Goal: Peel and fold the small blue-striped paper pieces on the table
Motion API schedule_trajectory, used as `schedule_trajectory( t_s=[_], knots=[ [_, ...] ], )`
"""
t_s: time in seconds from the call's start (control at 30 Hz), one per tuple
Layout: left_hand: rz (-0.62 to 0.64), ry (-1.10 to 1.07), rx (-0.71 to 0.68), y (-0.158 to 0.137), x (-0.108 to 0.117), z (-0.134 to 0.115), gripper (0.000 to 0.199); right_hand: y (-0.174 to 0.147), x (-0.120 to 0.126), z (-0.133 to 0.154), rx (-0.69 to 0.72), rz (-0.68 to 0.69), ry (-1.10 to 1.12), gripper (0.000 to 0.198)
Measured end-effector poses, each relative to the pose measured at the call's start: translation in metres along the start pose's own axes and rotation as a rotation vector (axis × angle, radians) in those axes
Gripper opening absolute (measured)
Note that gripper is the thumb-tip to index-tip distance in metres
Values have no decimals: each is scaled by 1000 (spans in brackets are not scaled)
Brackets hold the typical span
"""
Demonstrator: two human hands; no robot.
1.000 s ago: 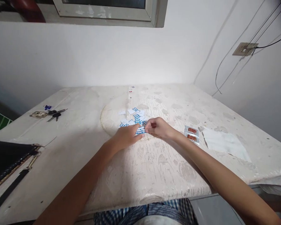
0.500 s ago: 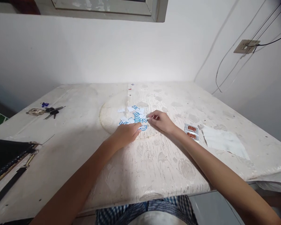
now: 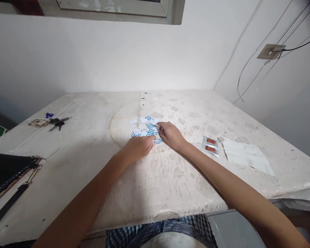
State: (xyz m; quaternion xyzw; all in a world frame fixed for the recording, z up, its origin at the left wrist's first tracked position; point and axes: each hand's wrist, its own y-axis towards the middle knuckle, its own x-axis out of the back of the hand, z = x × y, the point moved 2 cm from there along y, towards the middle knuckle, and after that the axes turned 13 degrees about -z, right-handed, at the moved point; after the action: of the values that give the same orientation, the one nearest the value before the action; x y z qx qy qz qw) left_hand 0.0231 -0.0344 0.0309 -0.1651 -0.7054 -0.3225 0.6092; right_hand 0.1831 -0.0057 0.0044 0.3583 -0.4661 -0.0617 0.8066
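Note:
Small white paper pieces with blue markings (image 3: 150,126) lie loosely piled near the middle of the table (image 3: 175,186). My left hand (image 3: 138,147) is closed on a few paper pieces (image 3: 157,141), which stick out past the thumb toward the right. At the right side of the pile is my right hand (image 3: 171,135), with its fingers bent and its fingertips on or just over the papers. Whether it grips a piece is hard to make out. The hands are close together but apart.
To the right lie a blister pack with reddish-brown tablets (image 3: 210,145) and a white cloth or tissue (image 3: 245,155). Keys (image 3: 57,123) with a fob are at the left, beside a small purple object (image 3: 49,115). A black bag (image 3: 10,175) sits at the left edge.
My right hand has moved left and slightly forward, onto the right side of the paper pile. My left hand has stayed in place with its papers.

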Motion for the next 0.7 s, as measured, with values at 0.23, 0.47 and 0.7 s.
schedule_trajectory(
  t_s=[0.23, 0.47, 0.7],
  knots=[
    [15, -22, 19, 0, 2, -1, 28, -1, 3, -1, 25, 4, -59, 39],
    [6, -26, 6, -1, 2, -1, 26, 1, 15, -6, -74, -38, 103, 41],
    [-7, -42, 39, -1, 1, 1, 25, 3, 24, -10, -350, -27, 537, 34]
  ],
)
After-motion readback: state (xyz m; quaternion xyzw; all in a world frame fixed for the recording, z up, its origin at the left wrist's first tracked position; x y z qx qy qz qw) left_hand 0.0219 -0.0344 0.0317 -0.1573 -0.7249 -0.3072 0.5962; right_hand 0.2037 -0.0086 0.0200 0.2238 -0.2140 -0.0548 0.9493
